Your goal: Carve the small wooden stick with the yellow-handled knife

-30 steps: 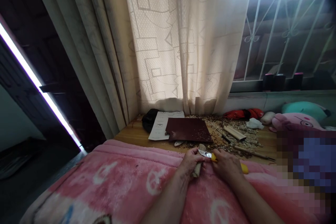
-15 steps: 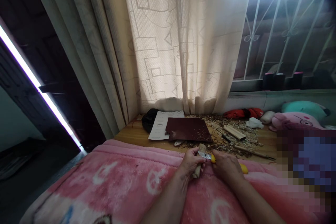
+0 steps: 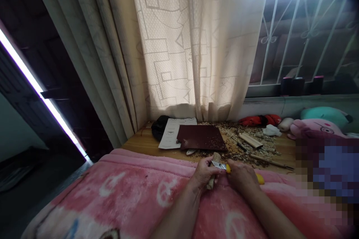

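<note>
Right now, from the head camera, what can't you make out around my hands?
Head view:
Yellow-handled knife: most of the handle is hidden by the right hand.
Wood piece: its middle is hidden by the left hand.
Far right: a pixelated patch hides whatever is there.
Wood shavings: too small to tell apart.

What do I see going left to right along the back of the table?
Black bag → paper → dark red sheet → wooden strip → white cloth → pink plush toy

Patterned curtain (image 3: 168, 52), window grille (image 3: 303, 33), pink plush toy (image 3: 316, 127)
</note>
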`<state>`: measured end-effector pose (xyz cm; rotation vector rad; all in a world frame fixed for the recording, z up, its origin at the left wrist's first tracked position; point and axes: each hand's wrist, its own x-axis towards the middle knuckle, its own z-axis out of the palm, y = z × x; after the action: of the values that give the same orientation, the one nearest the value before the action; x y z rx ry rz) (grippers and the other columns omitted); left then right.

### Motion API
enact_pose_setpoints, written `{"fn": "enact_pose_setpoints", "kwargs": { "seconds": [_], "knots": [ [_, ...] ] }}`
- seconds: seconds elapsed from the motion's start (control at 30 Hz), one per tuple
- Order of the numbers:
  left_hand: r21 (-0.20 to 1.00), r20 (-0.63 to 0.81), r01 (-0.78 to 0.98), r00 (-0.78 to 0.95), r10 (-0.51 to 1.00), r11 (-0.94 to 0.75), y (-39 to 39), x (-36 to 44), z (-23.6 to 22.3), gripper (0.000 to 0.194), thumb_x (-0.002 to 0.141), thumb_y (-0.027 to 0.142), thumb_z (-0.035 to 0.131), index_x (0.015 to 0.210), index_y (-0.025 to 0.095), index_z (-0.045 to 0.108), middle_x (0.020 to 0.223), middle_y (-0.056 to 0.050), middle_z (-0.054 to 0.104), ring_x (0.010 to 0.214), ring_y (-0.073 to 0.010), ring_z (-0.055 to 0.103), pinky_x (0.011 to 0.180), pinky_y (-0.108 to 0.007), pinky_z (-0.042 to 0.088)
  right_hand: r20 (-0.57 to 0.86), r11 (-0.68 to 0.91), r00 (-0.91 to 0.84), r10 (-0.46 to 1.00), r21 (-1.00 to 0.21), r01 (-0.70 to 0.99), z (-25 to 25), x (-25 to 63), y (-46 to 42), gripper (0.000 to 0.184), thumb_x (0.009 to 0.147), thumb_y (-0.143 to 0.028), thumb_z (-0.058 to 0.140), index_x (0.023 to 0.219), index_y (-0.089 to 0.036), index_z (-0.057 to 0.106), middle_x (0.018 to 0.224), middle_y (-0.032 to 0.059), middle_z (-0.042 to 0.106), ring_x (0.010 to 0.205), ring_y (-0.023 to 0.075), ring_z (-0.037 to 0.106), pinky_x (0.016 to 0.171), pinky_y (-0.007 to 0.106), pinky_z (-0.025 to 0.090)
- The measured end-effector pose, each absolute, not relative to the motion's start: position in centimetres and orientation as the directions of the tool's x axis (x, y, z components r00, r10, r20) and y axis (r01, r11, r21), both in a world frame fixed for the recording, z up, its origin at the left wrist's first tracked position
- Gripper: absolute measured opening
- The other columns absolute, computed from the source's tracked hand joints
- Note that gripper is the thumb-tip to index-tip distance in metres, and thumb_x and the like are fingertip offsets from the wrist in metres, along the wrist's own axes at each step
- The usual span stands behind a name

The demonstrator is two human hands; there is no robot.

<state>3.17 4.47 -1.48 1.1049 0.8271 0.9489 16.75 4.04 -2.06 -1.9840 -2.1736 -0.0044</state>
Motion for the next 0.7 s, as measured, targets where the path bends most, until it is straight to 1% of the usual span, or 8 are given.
{"fn": "enact_pose_setpoints", "kwargs": {
  "seconds": [0.2,0.37,0.53,0.7],
  "knots": [
    [0.963,-0.096,-0.201,0.361,0.928,0.178,4.12,3.36,-1.51,0.033,0.048,0.027,0.064,0.074,0.013,0.05,0.049,0.004,0.043,0.036,-0.0028,0.037,0.032,-0.014,0.03,0.168,0.088,-0.068,0.983,-0.117,0.989,-2.03,16.67,4.22,0.014,0.07,-0.027,0.037,0.074,-0.02,0.049,0.075,0.0033,0.058,0.069,0.016,0.052,0.057,0.024,0.029],
    [0.953,-0.116,-0.224,0.348,0.93,0.203,4.17,3.36,-1.87,0.031,0.052,0.03,0.063,0.074,0.013,0.049,0.049,0.004,0.044,0.037,-0.0033,0.037,0.033,-0.015,0.029,0.184,0.078,-0.055,0.981,-0.121,0.99,-2.39,16.74,4.37,0.014,0.069,-0.028,0.038,0.073,-0.02,0.049,0.074,0.0041,0.058,0.069,0.0154,0.052,0.057,0.024,0.029],
    [0.949,-0.14,-0.221,0.344,0.928,0.225,3.92,3.38,-1.5,0.035,0.049,0.03,0.065,0.075,0.012,0.049,0.055,0.003,0.046,0.039,-0.0027,0.037,0.034,-0.015,0.03,0.199,0.062,-0.036,0.979,-0.124,0.99,-2.58,16.77,4.5,0.014,0.07,-0.025,0.036,0.073,-0.019,0.049,0.074,0.0047,0.057,0.069,0.015,0.052,0.057,0.024,0.029],
    [0.949,-0.144,-0.217,0.348,0.926,0.229,4.03,3.4,-1.73,0.035,0.05,0.029,0.063,0.076,0.012,0.05,0.052,0.003,0.044,0.038,-0.0027,0.037,0.033,-0.014,0.029,0.197,0.045,-0.023,0.98,-0.106,0.993,-2.7,16.69,4.61,0.015,0.071,-0.027,0.036,0.072,-0.019,0.049,0.074,0.0044,0.057,0.069,0.0163,0.052,0.057,0.025,0.03]
  ]
}}
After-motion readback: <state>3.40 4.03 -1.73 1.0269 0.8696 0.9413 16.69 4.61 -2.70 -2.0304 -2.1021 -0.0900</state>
